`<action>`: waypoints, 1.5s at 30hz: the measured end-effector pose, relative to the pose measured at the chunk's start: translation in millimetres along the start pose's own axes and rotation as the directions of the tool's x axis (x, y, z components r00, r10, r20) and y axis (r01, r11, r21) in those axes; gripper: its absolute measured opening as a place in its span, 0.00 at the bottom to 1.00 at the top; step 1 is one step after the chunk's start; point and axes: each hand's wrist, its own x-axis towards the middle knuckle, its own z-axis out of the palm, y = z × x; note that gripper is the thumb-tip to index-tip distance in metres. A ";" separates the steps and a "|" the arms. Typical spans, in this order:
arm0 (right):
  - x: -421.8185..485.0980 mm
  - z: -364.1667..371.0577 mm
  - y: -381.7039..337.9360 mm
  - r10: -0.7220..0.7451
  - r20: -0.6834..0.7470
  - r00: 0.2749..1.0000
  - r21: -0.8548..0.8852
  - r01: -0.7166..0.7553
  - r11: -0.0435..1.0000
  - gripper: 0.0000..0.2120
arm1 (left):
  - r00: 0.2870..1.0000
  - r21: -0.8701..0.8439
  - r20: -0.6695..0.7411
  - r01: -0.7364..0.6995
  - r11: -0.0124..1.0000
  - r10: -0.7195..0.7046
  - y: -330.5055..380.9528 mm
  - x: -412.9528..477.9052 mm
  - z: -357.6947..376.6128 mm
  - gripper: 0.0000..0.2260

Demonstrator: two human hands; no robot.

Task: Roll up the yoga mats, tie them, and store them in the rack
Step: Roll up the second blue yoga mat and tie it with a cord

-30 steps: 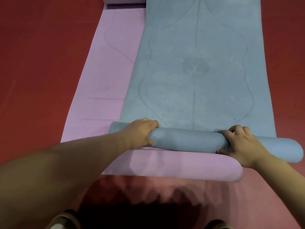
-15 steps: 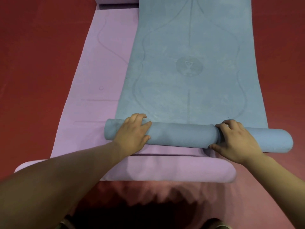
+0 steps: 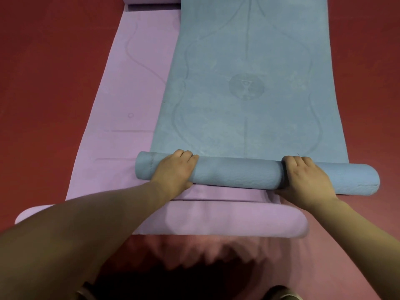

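A blue yoga mat lies flat on the red floor and partly over a pink yoga mat. Its near end is wound into a blue roll lying across the view. My left hand lies over the roll near its left end, fingers curled over the top. My right hand grips the roll toward its right end, fingers over the top and thumb underneath. The pink mat's near edge is curled up in front of the roll.
The red floor runs along both sides of the mats. A rolled pink end sits at the far top of the pink mat. Two shoe tips show at the bottom edge.
The blue roll has moved away from me along the mat and grown slightly thicker. Both hands travelled with it and shifted their hold on top.
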 end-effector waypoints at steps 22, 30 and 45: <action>-2.8 -12.9 16.2 -0.004 0.199 0.980 0.222 -0.041 0.974 0.39 | 0.953 -0.229 0.300 0.103 0.968 -0.031 -22.9 18.8 -31.1 0.30; 2.0 -12.8 11.5 0.039 0.166 0.985 0.222 -0.075 0.972 0.32 | 0.996 -0.219 -0.031 0.077 0.973 -0.086 -23.0 0.7 -17.2 0.19; 7.6 -11.0 4.8 0.007 0.095 0.995 0.055 -0.012 0.998 0.33 | 0.997 0.120 0.019 -0.073 0.990 0.071 -15.4 14.1 0.7 0.29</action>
